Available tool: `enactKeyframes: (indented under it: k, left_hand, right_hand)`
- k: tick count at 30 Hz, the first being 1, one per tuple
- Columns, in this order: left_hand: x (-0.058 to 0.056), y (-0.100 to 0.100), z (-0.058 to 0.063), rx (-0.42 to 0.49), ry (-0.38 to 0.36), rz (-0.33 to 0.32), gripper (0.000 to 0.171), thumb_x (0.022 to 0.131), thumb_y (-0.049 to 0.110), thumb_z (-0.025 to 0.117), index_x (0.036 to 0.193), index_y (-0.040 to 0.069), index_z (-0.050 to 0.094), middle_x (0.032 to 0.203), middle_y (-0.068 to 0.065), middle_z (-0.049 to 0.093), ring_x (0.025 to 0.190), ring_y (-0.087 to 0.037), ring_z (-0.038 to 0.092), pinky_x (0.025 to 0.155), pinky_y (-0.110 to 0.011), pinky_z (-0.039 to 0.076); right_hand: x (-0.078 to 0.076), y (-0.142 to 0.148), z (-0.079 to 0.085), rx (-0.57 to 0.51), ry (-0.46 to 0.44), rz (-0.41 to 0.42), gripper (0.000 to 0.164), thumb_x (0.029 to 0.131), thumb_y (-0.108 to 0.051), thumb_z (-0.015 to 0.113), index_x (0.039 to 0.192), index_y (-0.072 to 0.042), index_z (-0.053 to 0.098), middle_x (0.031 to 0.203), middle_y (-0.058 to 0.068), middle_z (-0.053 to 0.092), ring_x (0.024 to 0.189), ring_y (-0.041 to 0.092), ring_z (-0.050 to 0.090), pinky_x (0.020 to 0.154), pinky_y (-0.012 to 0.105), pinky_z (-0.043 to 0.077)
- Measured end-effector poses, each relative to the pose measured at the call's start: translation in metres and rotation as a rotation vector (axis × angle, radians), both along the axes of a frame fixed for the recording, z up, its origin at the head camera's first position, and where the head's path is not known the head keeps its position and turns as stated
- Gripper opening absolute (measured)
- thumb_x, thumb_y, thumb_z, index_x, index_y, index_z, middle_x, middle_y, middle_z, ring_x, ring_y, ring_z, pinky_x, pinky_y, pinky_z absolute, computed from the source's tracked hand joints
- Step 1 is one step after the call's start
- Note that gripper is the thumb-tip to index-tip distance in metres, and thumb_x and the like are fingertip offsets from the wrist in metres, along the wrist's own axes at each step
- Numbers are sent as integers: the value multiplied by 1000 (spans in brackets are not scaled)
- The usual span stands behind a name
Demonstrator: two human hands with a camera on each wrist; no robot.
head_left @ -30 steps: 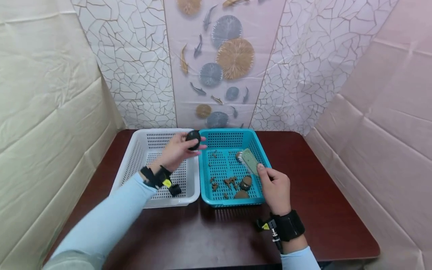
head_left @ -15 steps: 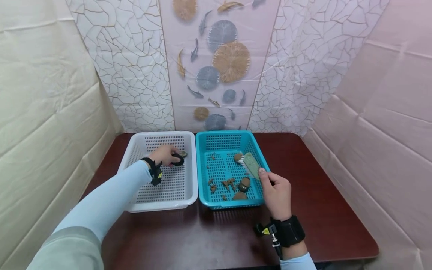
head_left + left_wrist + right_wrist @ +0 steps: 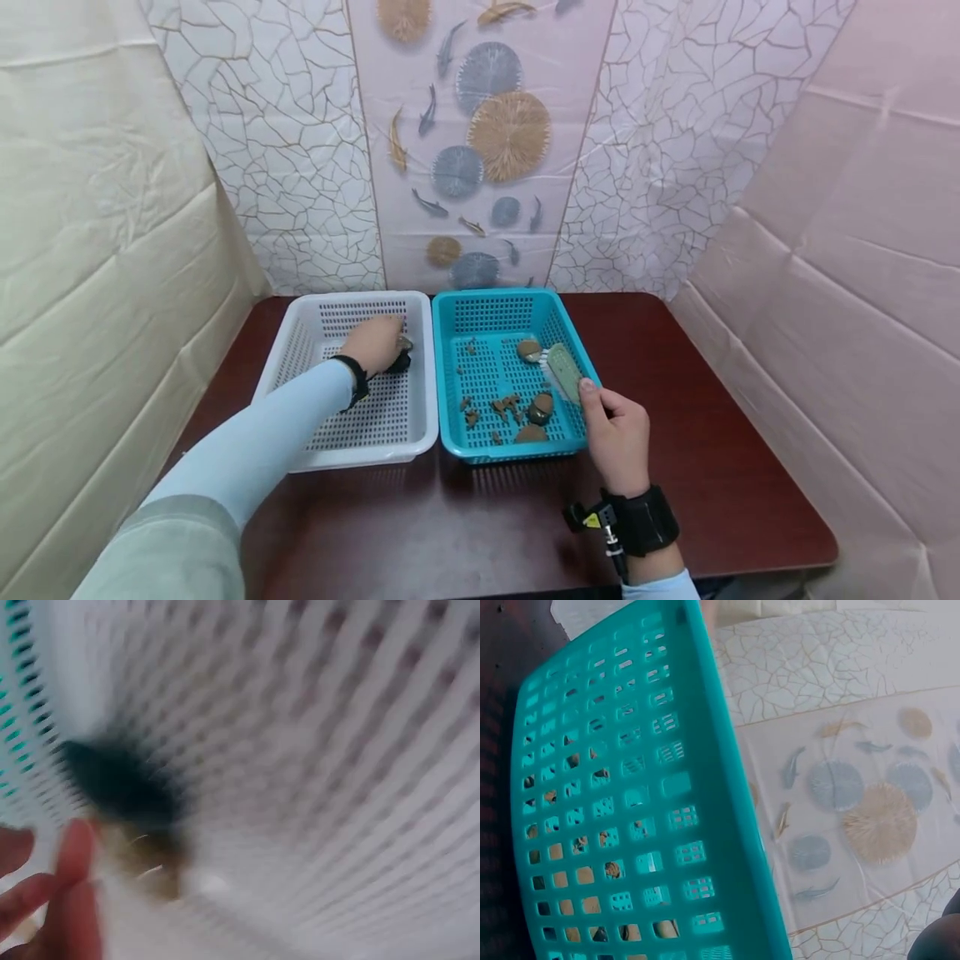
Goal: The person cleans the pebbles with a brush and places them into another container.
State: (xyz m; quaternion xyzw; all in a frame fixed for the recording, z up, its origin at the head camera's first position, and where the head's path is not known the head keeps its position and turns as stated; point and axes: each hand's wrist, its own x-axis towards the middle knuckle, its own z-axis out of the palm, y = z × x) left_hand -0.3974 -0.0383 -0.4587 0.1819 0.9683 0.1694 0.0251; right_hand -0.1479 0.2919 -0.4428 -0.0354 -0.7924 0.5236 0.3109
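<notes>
My left hand [image 3: 372,342] reaches down into the white basket [image 3: 422,400]. Beside its fingers lie a smooth black stone [image 3: 400,363] and a yellowish-brown stone [image 3: 406,343]. The left wrist view is blurred; fingers [image 3: 79,851] extend next to the yellowish stone [image 3: 146,862], and the dark stone [image 3: 120,780] lies apart from them. Over the right side of the turquoise basket [image 3: 491,454], my right hand [image 3: 621,429] pinches the end of a green scrubbing brush [image 3: 564,371] between thumb and fingers. Its white bristles face a mud-smeared stone [image 3: 528,350].
More brown-coated stones [image 3: 540,408] and loose brown crumbs [image 3: 506,406] lie in the turquoise basket. Both baskets stand side by side on a dark red table [image 3: 712,467]. A patterned cloth [image 3: 472,150] hangs behind them.
My left hand has carried the black stone from between the baskets down into the white basket and let go of it there. The right hand still holds the brush in nearly the same place.
</notes>
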Motion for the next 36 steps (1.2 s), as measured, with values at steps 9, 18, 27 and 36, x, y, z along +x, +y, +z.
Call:
enactKeyframes:
  k: [9,18,27,36]
  left_hand:
    - [38,134,61,-36,269,-451,21,111,14,66,131,13,75,117,-5,78,101,-22,73,84,-38,62]
    - [76,215,9,-296,38,-555,38,113,30,67,149,18,69,133,-2,76,117,-19,73,98,-38,61]
    - [95,226,-2,-195,-74,-531,34,111,22,67,144,15,71,134,-5,75,109,-17,71,87,-33,58]
    - [92,238,-17,-296,-111,-466,26,103,19,75,80,16,64,74,-1,65,59,-17,52,49,-32,43]
  right_hand:
    - [6,-4,3,-48,26,-23,60,112,-24,69,57,-8,51,56,-2,27,49,15,25,46,31,21]
    - [20,-4,11,-85,80,-61,62,113,-22,67,56,-9,47,57,0,32,50,17,27,46,35,21]
    - [25,-2,7,-148,104,-42,61,114,-20,63,57,-7,46,55,2,33,47,19,27,42,29,21]
    - [25,-4,2,-164,93,-55,62,115,-20,63,56,-6,45,54,1,33,47,19,28,42,31,22]
